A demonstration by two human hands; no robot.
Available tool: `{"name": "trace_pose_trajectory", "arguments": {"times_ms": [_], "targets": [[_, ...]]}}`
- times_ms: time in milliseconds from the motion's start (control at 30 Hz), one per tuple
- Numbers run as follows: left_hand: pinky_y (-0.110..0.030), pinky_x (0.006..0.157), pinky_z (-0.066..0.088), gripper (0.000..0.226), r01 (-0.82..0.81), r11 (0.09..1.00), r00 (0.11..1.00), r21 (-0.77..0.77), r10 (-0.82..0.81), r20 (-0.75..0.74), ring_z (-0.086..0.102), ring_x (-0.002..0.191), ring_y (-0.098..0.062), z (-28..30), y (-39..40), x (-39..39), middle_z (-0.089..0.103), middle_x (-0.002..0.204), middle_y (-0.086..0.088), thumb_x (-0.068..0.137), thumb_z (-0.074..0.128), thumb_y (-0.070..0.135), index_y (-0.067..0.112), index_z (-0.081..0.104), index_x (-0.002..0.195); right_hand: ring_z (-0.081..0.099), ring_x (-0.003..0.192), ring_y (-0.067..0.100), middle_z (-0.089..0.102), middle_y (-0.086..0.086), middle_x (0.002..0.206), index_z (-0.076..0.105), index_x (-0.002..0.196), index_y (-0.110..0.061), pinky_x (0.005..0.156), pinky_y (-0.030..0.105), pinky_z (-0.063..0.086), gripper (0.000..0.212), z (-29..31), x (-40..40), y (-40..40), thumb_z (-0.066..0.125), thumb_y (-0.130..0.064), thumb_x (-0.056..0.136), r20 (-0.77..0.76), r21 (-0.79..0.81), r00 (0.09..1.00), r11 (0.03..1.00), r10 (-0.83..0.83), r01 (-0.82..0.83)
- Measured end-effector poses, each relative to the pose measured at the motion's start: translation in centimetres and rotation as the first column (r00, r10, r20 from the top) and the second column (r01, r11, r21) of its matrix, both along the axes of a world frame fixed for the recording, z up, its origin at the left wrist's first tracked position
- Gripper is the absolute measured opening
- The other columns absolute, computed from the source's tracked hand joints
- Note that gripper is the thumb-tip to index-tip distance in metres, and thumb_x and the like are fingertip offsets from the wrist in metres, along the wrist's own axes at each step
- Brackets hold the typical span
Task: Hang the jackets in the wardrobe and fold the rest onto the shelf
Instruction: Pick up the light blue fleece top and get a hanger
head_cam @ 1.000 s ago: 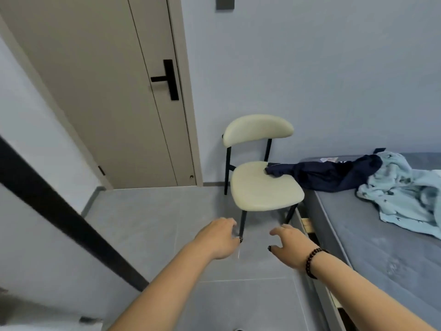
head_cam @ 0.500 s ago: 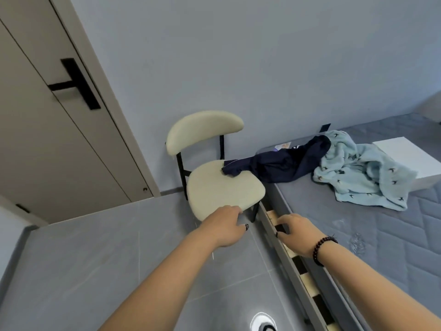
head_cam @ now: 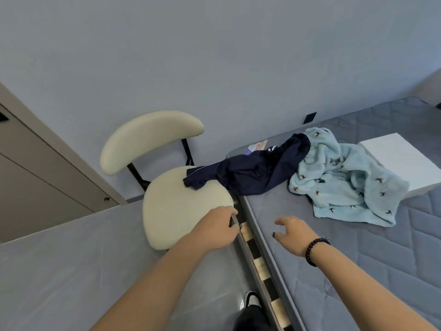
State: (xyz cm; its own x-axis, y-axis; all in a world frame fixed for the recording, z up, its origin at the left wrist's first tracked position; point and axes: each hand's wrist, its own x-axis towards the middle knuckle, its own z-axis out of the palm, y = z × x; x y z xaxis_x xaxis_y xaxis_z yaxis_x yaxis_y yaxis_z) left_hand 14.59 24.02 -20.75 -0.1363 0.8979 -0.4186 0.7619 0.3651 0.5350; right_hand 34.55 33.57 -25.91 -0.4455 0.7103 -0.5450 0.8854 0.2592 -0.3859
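A dark navy jacket (head_cam: 253,172) with white stripes lies crumpled across the corner of the grey mattress (head_cam: 358,259), one sleeve draped onto the cream chair seat (head_cam: 176,211). Right of it a light blue fleece garment (head_cam: 341,180) with small dark bird prints is heaped on the mattress. My left hand (head_cam: 218,228) hovers over the chair's near edge, fingers loosely curled and holding nothing. My right hand (head_cam: 294,232), with a dark bead bracelet on the wrist, is spread above the mattress a short way in front of the jacket, holding nothing.
The cream chair's backrest (head_cam: 148,139) stands against the blue-grey wall beside the bed. A white box (head_cam: 401,161) sits on the mattress at right. Wooden bed slats (head_cam: 260,266) show between chair and mattress. A beige door (head_cam: 35,177) is at left. My shoe (head_cam: 251,301) is on the grey floor.
The view has swung right and closer to the bed. Both hands have moved forward, the right one from the bed's edge to above the mattress, nearer the navy jacket.
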Motion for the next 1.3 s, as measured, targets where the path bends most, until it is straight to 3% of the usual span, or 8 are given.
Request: {"name": "trace_pose_trajectory", "arguments": {"times_ms": [233,433,600,833,933,1067,1167,1300], "targets": [[-0.034,0.102,0.044,0.046,-0.074,0.996,0.996,-0.045,0.076,0.044,0.052,0.121,-0.016,-3.7,13.2,1.8,0.051,0.137,0.000,0.094,0.051,0.025,0.020,0.043,0.140,0.048,0.127,0.023,0.048,0.009,0.142,0.046,0.137,-0.009,0.101,0.026,0.038,0.047,-6.6,2.5,13.8,0.055,-0.025,0.094,-0.008,-0.122,0.984,0.977,-0.177,0.175],[-0.028,0.098,0.043,0.050,-0.151,0.986,0.984,-0.070,0.157,0.083,0.056,0.111,-0.017,-8.8,20.8,1.6,0.047,0.142,0.006,0.096,0.050,0.024,0.023,0.036,0.145,0.045,0.129,0.027,0.043,0.010,0.145,0.033,0.144,-0.008,0.103,0.031,0.036,0.061,-13.5,2.5,22.4,0.058,-0.015,0.090,-0.069,-0.147,0.927,0.923,-0.367,0.355],[-0.032,0.107,0.039,0.048,-0.149,0.983,0.981,-0.102,0.160,0.107,0.045,0.129,-0.012,-14.5,25.3,1.4,0.046,0.143,0.006,0.096,0.050,0.025,0.023,0.039,0.143,0.039,0.131,0.032,0.032,0.015,0.150,0.023,0.148,-0.007,0.103,0.036,0.037,0.070,-20.1,2.6,27.9,0.059,-0.014,0.088,-0.034,-0.120,0.924,0.920,-0.380,0.374],[-0.032,0.095,0.048,0.058,-0.167,0.967,0.974,-0.190,0.192,0.121,0.056,0.094,-0.017,-19.3,26.9,1.5,0.043,0.144,0.008,0.097,0.049,0.026,0.026,0.025,0.149,0.036,0.133,0.028,0.024,0.005,0.153,0.032,0.147,-0.018,0.102,0.032,0.036,0.069,-27.5,3.0,31.1,0.060,-0.009,0.085,-0.096,-0.217,0.892,0.884,-0.442,0.415],[-0.035,0.100,0.046,0.056,-0.186,0.961,0.969,-0.206,0.214,0.120,0.056,0.112,-0.017,-20.2,26.7,1.2,0.043,0.145,0.006,0.097,0.048,0.025,0.024,0.027,0.149,0.048,0.122,0.032,0.047,0.010,0.138,0.042,0.142,-0.014,0.102,0.039,0.041,0.062,-28.6,3.1,31.4,0.062,-0.006,0.084,-0.176,-0.199,0.758,0.777,-0.627,0.597],[-0.031,0.099,0.045,0.055,-0.212,0.951,0.960,-0.224,0.246,0.133,0.057,0.111,-0.021,-20.6,26.1,1.1,0.044,0.144,0.006,0.097,0.049,0.025,0.024,0.029,0.148,0.055,0.084,0.025,0.063,0.009,0.094,0.065,0.107,-0.009,0.075,0.031,0.046,0.030,-27.4,2.8,30.6,0.065,-0.003,0.078,-0.187,-0.272,0.599,0.627,-0.778,0.730],[-0.025,0.092,0.044,0.075,-0.240,0.941,0.943,-0.238,0.284,0.172,0.056,0.104,-0.013,-20.4,25.6,1.3,0.043,0.140,0.010,0.096,0.053,0.025,0.027,0.005,0.154,0.042,0.063,0.018,0.049,0.003,0.065,0.064,0.074,-0.006,0.054,0.026,0.034,0.016,-23.1,0.1,28.7,0.058,0.007,0.066,-0.218,-0.603,0.519,0.532,-0.826,0.594],[-0.023,0.087,0.048,0.113,-0.322,0.927,0.885,-0.193,0.367,0.285,0.057,0.091,-0.004,-19.4,25.2,1.5,0.046,0.124,0.014,0.086,0.069,0.018,0.036,-0.024,0.147,0.036,0.057,0.013,0.044,-0.002,0.058,0.063,0.067,-0.010,0.050,0.024,0.029,0.023,-15.2,-4.3,25.5,0.051,0.001,0.051,-0.317,-0.735,0.572,0.577,-0.757,0.356]]}}
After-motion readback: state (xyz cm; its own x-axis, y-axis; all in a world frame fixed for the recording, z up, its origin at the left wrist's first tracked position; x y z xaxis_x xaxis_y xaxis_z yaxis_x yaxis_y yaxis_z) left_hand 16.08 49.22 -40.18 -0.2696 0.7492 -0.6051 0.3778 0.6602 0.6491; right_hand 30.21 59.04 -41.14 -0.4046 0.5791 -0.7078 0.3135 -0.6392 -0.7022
